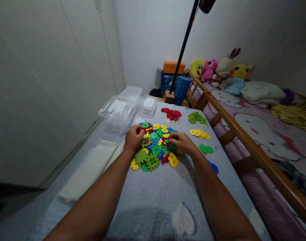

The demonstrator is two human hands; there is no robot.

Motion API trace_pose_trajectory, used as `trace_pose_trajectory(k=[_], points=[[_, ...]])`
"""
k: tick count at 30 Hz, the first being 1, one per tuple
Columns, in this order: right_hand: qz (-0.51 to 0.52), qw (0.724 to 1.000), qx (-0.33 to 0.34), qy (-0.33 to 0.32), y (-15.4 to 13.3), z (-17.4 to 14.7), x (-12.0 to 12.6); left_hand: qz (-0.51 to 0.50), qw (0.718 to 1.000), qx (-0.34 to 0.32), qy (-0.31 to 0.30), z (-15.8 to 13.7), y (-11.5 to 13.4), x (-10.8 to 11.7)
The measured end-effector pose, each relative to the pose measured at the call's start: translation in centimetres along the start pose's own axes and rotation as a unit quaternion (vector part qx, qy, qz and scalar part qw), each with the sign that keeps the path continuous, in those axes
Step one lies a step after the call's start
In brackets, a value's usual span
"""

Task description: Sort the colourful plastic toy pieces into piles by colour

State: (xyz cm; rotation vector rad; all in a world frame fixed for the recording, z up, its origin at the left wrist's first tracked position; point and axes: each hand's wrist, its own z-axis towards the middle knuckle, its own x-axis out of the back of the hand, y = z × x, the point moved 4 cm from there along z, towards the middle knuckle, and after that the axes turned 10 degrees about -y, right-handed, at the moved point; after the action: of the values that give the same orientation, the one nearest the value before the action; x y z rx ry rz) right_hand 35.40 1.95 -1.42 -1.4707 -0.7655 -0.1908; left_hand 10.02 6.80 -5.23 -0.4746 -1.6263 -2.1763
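A mixed heap of plastic building pieces [156, 150] lies on the cloth-covered table, with flower-shaped discs and square lattice pieces in green, yellow, blue and red. At the heap's left edge, my left hand [134, 138] has its fingers curled together beside a red piece; what they hold, if anything, is hidden. My right hand [183, 142] reaches over the right side with thumb and fingertips pinched, close to a red square piece [165, 142]. Whether that piece is in the pinch I cannot make out. Lime-green lattice squares [152, 162] lie at the near edge.
Sorted groups sit to the right: red pieces [173, 114], lime-green pieces [196, 117], yellow discs [200, 134], green discs [206, 149] and blue discs [213, 166]. Clear plastic boxes [117, 108] stand back left, above a folded cream cloth [90, 170]. A wooden bed rail [243, 147] borders the right.
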Motion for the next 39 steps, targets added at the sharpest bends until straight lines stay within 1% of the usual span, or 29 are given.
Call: trace_pose_trajectory(k=[3, 5, 7, 9, 12, 14, 16, 18, 23, 29, 33, 37, 39], points=[[0.093, 0.994, -0.02, 0.046, 0.9, 0.8, 1.3, 0.0, 1.0, 0.001, 0.006, 0.1, 0.0, 0.0], [0.139, 0.985, -0.037, 0.1, 1.8, 1.8, 2.3, -0.003, 1.0, 0.004, 0.013, 0.1, -0.2, 0.0], [0.167, 0.97, -0.055, 0.169, 2.9, 3.0, 3.4, -0.009, 1.0, 0.008, 0.02, 0.1, -0.3, 0.1], [0.185, 0.951, -0.077, 0.237, 3.9, 4.4, 4.5, -0.014, 1.0, 0.009, 0.025, 0.2, -0.4, 0.1], [0.209, 0.917, -0.124, 0.317, 5.2, 6.3, 6.0, -0.019, 0.999, 0.009, 0.031, 0.2, -0.5, 0.1], [0.235, 0.891, -0.153, 0.356, 5.8, 7.4, 6.9, -0.023, 0.999, 0.011, 0.033, 0.2, -0.6, 0.2], [0.265, 0.869, -0.172, 0.381, 6.2, 8.4, 7.4, -0.025, 0.999, 0.014, 0.034, 0.2, -0.6, 0.2], [0.289, 0.855, -0.182, 0.391, 6.6, 9.4, 7.8, -0.022, 0.999, 0.014, 0.036, 0.2, -0.6, 0.2], [0.325, 0.835, -0.196, 0.398, 7.3, 11.4, 8.1, -0.019, 0.999, 0.017, 0.033, 0.2, -0.5, 0.2], [0.376, 0.825, -0.178, 0.383, 7.3, 12.1, 7.9, -0.02, 0.999, 0.025, 0.032, 0.3, -0.6, 0.2], [0.403, 0.831, -0.141, 0.357, 6.9, 11.5, 7.6, -0.022, 0.999, 0.026, 0.028, 0.2, -0.5, 0.1], [0.407, 0.857, -0.101, 0.298, 6.5, 11.1, 7.5, -0.022, 0.999, 0.029, 0.025, 0.2, -0.4, 0.1], [0.387, 0.866, -0.109, 0.297, 6.4, 10.9, 7.6, -0.023, 0.999, 0.028, 0.024, 0.2, -0.4, 0.1]])
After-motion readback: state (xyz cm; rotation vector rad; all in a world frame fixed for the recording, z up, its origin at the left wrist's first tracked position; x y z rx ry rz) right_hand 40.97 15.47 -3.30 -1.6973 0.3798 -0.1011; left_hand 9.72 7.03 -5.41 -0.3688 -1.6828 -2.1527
